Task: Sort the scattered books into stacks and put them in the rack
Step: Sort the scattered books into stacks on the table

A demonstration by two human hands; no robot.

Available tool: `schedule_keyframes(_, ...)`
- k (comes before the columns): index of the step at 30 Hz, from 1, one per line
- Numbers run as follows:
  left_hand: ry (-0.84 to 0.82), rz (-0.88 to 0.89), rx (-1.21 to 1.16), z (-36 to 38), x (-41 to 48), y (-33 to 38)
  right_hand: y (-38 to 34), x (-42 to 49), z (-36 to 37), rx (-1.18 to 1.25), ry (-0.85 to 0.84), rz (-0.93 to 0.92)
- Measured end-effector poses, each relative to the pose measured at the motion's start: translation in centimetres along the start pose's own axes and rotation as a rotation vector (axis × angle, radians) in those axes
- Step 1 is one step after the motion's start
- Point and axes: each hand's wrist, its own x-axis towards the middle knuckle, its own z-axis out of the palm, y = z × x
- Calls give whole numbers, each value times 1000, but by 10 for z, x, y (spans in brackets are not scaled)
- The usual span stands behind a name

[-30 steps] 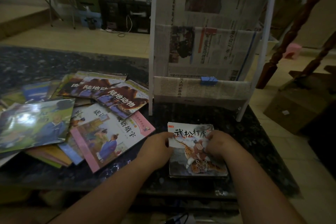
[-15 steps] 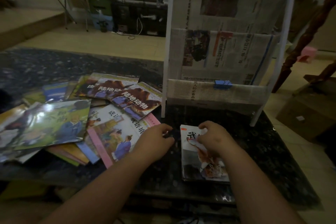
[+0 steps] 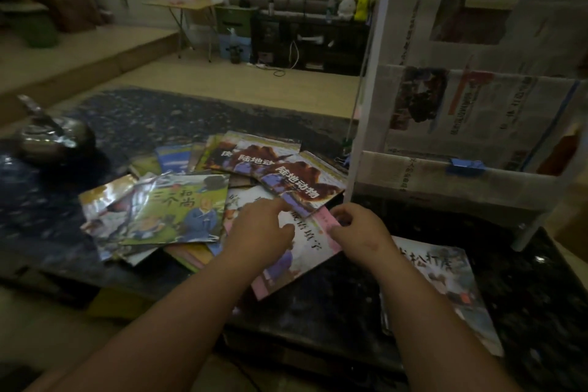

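Books in a loose heap cover the left of the dark speckled table. The white rack, lined with newspaper, stands at the table's far right. A tiger-cover book lies alone in front of it. A pink-edged book sits at the heap's near right corner. The left hand rests on its cover, fingers loosely bent and gripping nothing. The right hand, fingers curled, seems to pinch its right edge, though the dim light blurs this.

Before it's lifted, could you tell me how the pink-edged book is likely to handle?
The pink-edged book looks thin, so probably light and floppy. The animal book overlaps its corner, so that may drag along.
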Motion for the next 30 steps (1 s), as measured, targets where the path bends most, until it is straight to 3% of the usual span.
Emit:
schedule_keyframes(4,-35,-36,210,-13,4,-31,-16,2,24,35,-38,-47)
schedule_keyframes(10,-77,-88,330,-27,4,-63,-32,9,47,52,-113,-75)
schedule_keyframes(15,-200,-152,527,-36,-2,-76,-45,14,63,106,-136,-110)
schedule_keyframes(22,64,-144,431,-46,5,-69,-49,17,75,174,-154,-94)
schedule_keyframes(25,210,-8,391,-48,3,-54,-52,15,71,333,-120,-28)
schedule_keyframes(30,283,496,254,-35,-6,-41,-60,10,55,815,-201,148)
